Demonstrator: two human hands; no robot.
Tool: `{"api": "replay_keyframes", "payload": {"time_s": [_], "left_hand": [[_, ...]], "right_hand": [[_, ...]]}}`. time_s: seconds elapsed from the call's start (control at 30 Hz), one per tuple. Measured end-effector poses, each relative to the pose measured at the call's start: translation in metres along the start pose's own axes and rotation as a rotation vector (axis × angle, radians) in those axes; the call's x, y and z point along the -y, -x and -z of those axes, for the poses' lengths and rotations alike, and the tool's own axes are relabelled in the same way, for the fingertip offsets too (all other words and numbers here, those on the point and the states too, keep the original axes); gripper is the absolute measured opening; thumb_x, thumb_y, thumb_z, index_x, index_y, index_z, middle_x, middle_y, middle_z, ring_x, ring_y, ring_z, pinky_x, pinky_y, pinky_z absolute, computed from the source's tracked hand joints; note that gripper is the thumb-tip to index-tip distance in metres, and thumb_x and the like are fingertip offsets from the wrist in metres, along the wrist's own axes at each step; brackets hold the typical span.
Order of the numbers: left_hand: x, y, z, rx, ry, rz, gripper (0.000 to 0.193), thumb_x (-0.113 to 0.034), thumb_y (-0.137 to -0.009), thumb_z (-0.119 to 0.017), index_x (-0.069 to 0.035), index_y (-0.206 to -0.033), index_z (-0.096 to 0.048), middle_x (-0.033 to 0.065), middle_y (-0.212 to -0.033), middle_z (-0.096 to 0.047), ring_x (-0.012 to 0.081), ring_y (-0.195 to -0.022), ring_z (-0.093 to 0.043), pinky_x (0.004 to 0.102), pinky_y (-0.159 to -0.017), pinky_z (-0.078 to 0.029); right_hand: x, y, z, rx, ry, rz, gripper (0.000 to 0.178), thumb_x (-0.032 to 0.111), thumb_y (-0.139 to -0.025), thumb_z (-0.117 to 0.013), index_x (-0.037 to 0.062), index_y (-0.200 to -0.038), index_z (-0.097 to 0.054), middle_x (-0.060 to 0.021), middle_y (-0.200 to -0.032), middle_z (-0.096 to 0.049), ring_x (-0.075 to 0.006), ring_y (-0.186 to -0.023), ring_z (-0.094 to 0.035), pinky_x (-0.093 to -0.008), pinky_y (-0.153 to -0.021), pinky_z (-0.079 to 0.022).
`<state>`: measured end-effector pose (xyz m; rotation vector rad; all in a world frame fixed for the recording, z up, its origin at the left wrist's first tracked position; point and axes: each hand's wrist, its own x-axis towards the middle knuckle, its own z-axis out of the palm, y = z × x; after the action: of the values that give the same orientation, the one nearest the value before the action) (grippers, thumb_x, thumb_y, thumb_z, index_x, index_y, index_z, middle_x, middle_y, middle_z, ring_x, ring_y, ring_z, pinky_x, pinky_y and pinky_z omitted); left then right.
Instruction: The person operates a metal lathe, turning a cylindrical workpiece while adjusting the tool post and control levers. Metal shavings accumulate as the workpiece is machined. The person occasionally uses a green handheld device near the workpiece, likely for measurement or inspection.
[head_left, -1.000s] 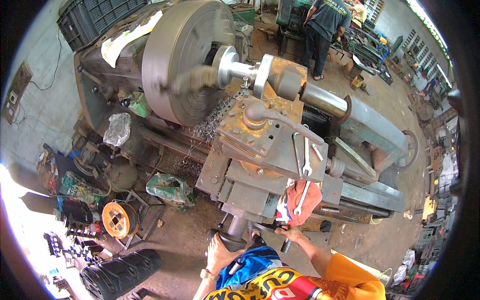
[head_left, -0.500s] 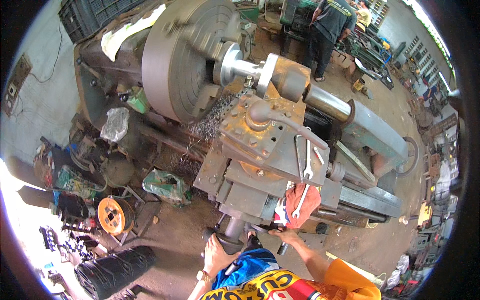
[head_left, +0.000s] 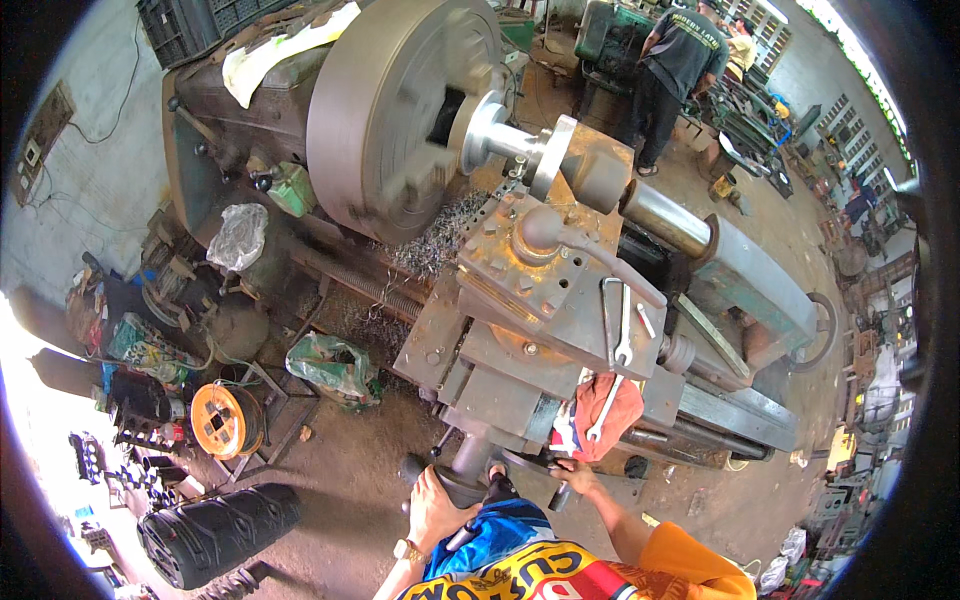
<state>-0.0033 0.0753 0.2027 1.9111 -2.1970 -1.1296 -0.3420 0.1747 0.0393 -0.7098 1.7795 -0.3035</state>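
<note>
My left hand (head_left: 436, 512) is closed over the rim of a dark handwheel (head_left: 468, 487) at the front of a large lathe. My right hand (head_left: 577, 474) is closed at the edge of a second handwheel (head_left: 526, 462), just above its metal handle (head_left: 560, 496). Beyond my hands is the toolpost (head_left: 525, 250) with its long lever. A shiny turned workpiece (head_left: 490, 132) runs between the blurred, spinning chuck (head_left: 385, 120) and the tailstock (head_left: 755, 285). Metal shavings (head_left: 440, 235) lie below the chuck.
Spanners (head_left: 625, 325) and a red cloth (head_left: 612, 412) rest on the carriage. On the floor at left are an orange cable reel (head_left: 220, 420), a green plastic bag (head_left: 333, 368) and a black ribbed drum (head_left: 220, 533). Another person (head_left: 680, 60) stands at a far machine.
The chuck keeps turning. The view has shifted slightly, so the lathe sits further right. My right hand has shifted slightly at the handwheel's edge; my left hand stays on its wheel.
</note>
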Motion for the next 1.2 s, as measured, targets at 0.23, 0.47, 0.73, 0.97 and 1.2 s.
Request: {"api": "replay_keyframes", "payload": {"time_s": [0.23, 0.47, 0.73, 0.97, 1.2], "left_hand": [[-0.002, 0.001, 0.0, -0.038, 0.005, -0.008, 0.112, -0.048, -0.061, -0.084, 0.017, -0.134, -0.03, 0.0301, -0.127, -0.048, 0.0409, -0.122, -0.048, 0.0443, -0.106, -0.039], [-0.001, 0.001, -0.001, -0.053, 0.002, -0.008, 0.112, -0.048, -0.06, -0.084, 0.017, -0.134, -0.03, 0.0299, -0.126, -0.049, 0.0408, -0.12, -0.048, 0.0434, -0.104, -0.04], [0.001, 0.001, -0.004, -0.046, 0.017, 0.008, 0.116, -0.052, -0.058, -0.085, 0.016, -0.135, -0.031, 0.0314, -0.126, -0.049, 0.0421, -0.121, -0.048, 0.0454, -0.104, -0.041], [0.0, 0.001, -0.005, -0.032, 0.035, 0.01, 0.117, -0.051, -0.057, -0.086, 0.016, -0.135, -0.03, 0.0317, -0.128, -0.048, 0.0421, -0.123, -0.048, 0.0449, -0.105, -0.04], [0.001, 0.0, -0.005, -0.024, 0.027, 0.022, 0.117, -0.051, -0.058, -0.085, 0.016, -0.136, -0.029, 0.032, -0.129, -0.047, 0.0418, -0.123, -0.047, 0.0446, -0.106, -0.04]], "right_hand": [[0.062, 0.023, 0.016, 0.289, 0.396, -0.041, 0.105, 0.077, -0.076, -0.056, 0.0057, -0.15, -0.034, -0.0201, -0.152, -0.037, -0.0332, -0.143, -0.031, -0.0424, -0.116, -0.026], [0.103, 0.045, 0.001, 0.143, 0.317, 0.007, 0.107, 0.087, -0.071, -0.048, 0.0065, -0.141, -0.048, -0.0227, -0.144, -0.046, -0.0355, -0.136, -0.041, -0.0411, -0.113, -0.033], [0.061, 0.021, -0.015, -0.015, 0.354, 0.016, 0.082, 0.077, -0.072, -0.061, 0.0139, -0.125, -0.065, -0.0147, -0.123, -0.066, -0.0321, -0.118, -0.06, -0.041, -0.099, -0.047], [0.048, 0.008, -0.017, -0.085, 0.537, -0.124, 0.072, 0.065, -0.072, -0.073, 0.0109, -0.119, -0.067, -0.0119, -0.11, -0.07, -0.0208, -0.089, -0.066, -0.0353, -0.081, -0.052], [0.042, 0.014, -0.011, -0.038, 0.163, 0.011, 0.08, 0.072, -0.072, -0.066, 0.0071, -0.119, -0.067, -0.0194, -0.118, -0.067, -0.0317, -0.109, -0.064, -0.0392, -0.093, -0.049]]}}
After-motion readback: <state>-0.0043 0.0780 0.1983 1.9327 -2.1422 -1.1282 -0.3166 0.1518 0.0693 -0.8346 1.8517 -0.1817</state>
